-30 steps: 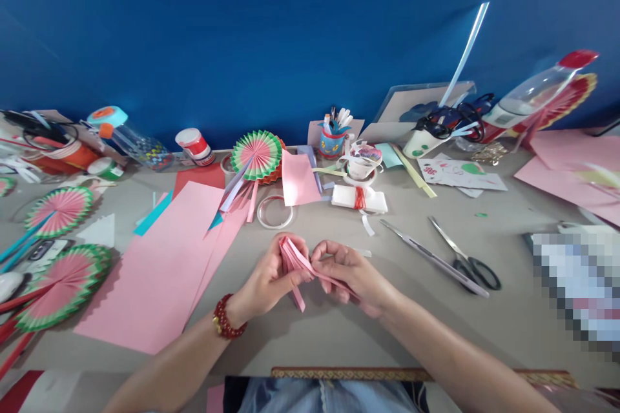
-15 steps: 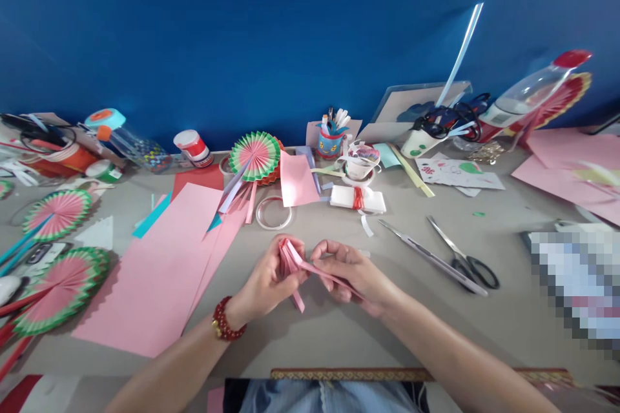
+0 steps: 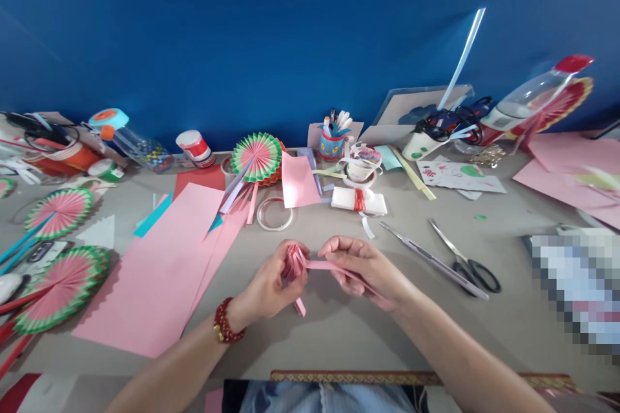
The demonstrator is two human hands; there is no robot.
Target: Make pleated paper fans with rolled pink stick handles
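My left hand (image 3: 268, 285), with a red beaded bracelet at the wrist, is closed around a bunch of pleated pink paper (image 3: 294, 261). A folded pink end pokes out below its fingers. From the pleats a narrow pink paper strip (image 3: 318, 265) stretches right into my right hand (image 3: 362, 263), whose fingers are closed on it, its tail lying along the palm. Both hands are above the grey table. To their right lie a slim grey craft knife (image 3: 433, 260) and black-handled scissors (image 3: 467, 264).
Pink paper sheets (image 3: 159, 271) and round pleated paper fans (image 3: 62, 287) cover the left side. A tape roll (image 3: 274, 214), a tied white bundle (image 3: 346, 199), a pen cup (image 3: 332, 145) and a tilted plastic bottle (image 3: 527, 100) stand along the blue wall (image 3: 290, 32).
The pleated bunch has turned in my left hand, so its folded end faces more towards me. My right hand has shifted slightly right, and the strip between the hands is straighter.
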